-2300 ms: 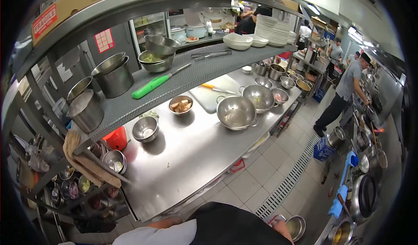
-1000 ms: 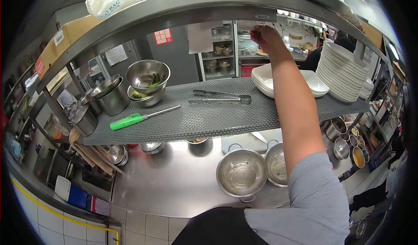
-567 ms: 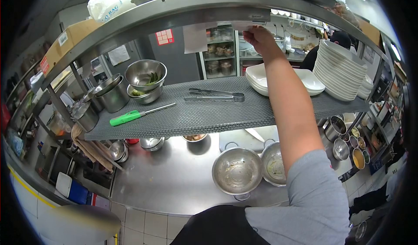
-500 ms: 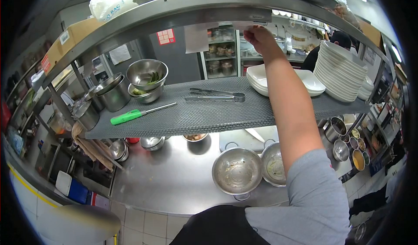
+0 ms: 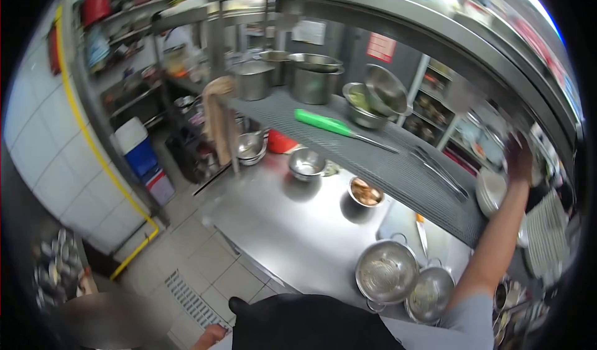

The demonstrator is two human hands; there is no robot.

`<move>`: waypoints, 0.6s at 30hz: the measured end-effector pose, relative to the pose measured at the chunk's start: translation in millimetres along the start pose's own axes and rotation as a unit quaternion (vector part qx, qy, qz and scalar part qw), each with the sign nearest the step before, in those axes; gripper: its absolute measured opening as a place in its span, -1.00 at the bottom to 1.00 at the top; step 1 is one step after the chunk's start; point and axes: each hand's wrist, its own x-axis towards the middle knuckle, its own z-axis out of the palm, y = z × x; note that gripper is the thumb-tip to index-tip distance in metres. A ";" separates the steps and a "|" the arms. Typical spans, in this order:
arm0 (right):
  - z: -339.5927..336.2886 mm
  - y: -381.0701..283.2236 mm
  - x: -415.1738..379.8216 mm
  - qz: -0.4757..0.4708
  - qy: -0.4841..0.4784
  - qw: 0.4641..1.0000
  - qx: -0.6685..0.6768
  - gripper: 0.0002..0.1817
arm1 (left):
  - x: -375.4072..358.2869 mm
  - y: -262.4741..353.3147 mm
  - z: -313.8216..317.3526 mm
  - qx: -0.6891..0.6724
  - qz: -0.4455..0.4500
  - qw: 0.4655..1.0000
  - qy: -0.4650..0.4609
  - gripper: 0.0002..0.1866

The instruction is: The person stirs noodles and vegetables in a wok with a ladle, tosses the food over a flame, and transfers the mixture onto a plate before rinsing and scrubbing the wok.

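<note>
My right hand is raised at the end of an outstretched arm, under the upper shelf rail at the right. Motion smears its fingers, and I cannot tell whether anything is in them. Close below it on the mesh-topped shelf are white bowls, with a stack of white plates farther right. Metal tongs lie to the left of the bowls. Low at the bottom edge, my left hand hangs beside my black apron, away from the counter, its fingers mostly hidden.
A green-handled lighter, steel bowls and pots occupy the shelf. Beneath, the steel counter carries two colanders, an orange-handled knife and a bowl of food pieces. A floor drain lies left.
My view has swung left and tilted, shifting the shelf and counter across it. My right hand has left the paper slip at the upper rail, and my left hand has come into view.
</note>
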 end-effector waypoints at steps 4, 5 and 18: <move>58.5 -22.1 -66.5 -0.046 -0.036 0.998 -0.022 -0.42 | -22.7 34.5 -59.4 -0.071 -0.064 0.993 -0.069 -0.65; 87.7 -28.0 -89.5 -0.079 -0.063 0.995 -0.011 -0.41 | -34.2 33.4 -46.4 -0.086 -0.081 0.989 -0.087 -0.65; 408.8 -1.4 -274.3 -0.241 -0.688 0.676 -0.109 -0.28 | -9.1 -110.5 -94.2 -0.066 -0.013 0.981 0.180 -0.71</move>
